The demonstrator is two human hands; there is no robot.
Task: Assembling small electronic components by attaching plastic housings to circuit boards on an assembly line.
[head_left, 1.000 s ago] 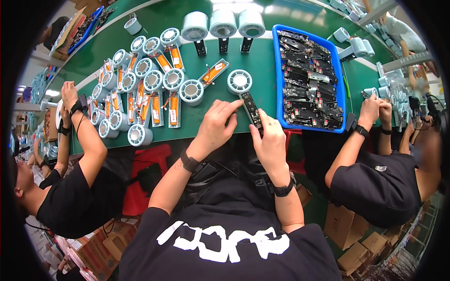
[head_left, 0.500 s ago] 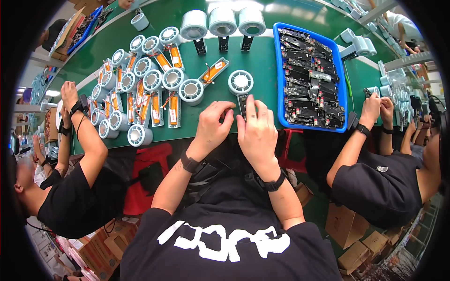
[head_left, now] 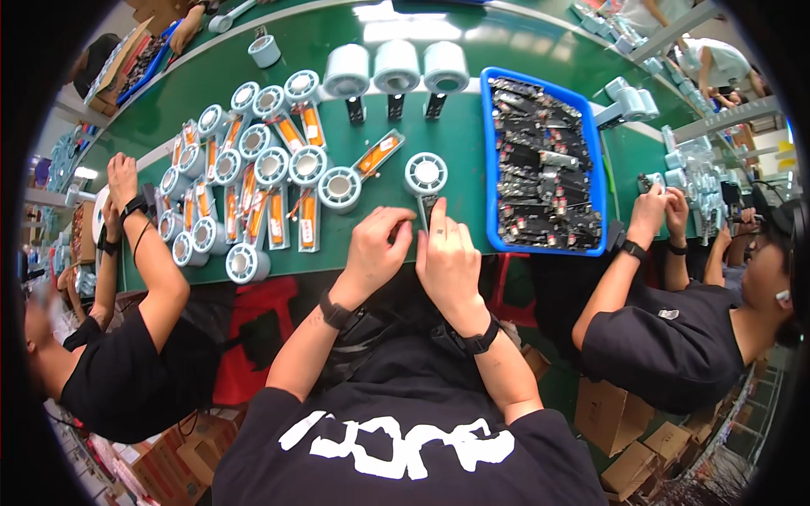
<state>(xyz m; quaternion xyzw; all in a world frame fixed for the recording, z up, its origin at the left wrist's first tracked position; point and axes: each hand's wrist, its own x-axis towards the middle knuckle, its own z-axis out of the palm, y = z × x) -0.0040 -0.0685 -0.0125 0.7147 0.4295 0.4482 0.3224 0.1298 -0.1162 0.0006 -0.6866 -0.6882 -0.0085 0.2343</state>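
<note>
Fan housing: a pale blue handheld fan housing lies on the green table, left of the blue tray and just beyond the two hands.
Long axis: roughly straight away from the person, round head at the far end, handle pointing back toward the body.
Look: the head is a ring of slots around a pale disc, facing up; a black circuit-board assembly shows at the handle's neck (the lower handle is mostly covered by fingers).
Right hand: the right hand lies over the handle, index finger stretched along it; I cannot tell whether it grips.
Left hand: the left hand is curled, fingertips close beside the handle; any hold is hidden.
Tray contents: many black board assemblies, heaped in rows.
Left side: clustered fans with orange battery packs in open handles.
Far row: three fans, handles toward the person.
</note>
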